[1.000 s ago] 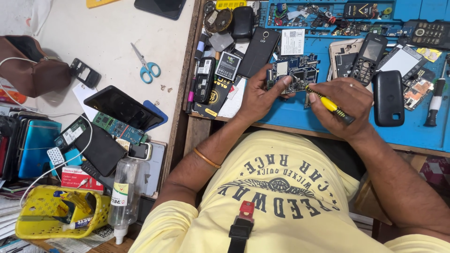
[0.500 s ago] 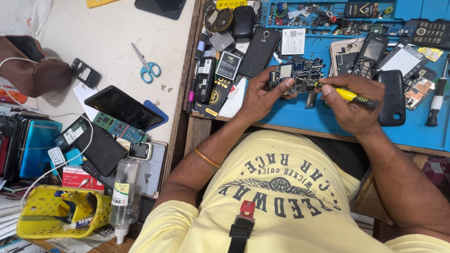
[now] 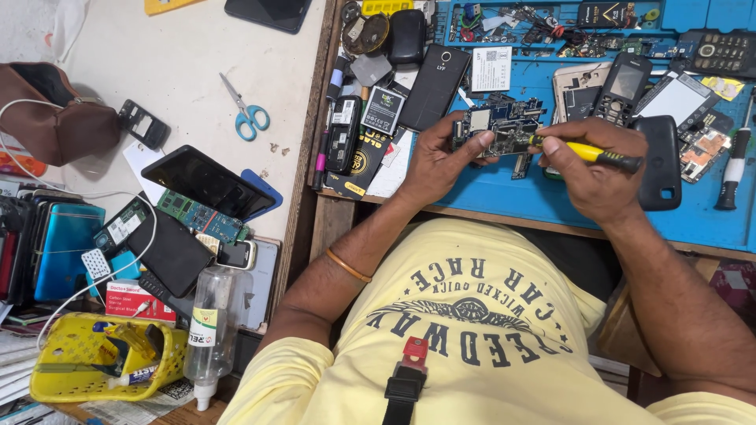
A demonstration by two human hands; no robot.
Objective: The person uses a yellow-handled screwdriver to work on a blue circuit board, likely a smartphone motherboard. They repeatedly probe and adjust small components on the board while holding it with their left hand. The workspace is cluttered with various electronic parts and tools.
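Yellow-handled, the screwdriver lies almost level in the right hand's closed grip, its tip pointing left onto the phone circuit board, which the left hand pinches by its left edge just above the blue work mat.

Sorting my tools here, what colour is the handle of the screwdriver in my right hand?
Yellow, with a black end, on the screwdriver in the right hand; head view.
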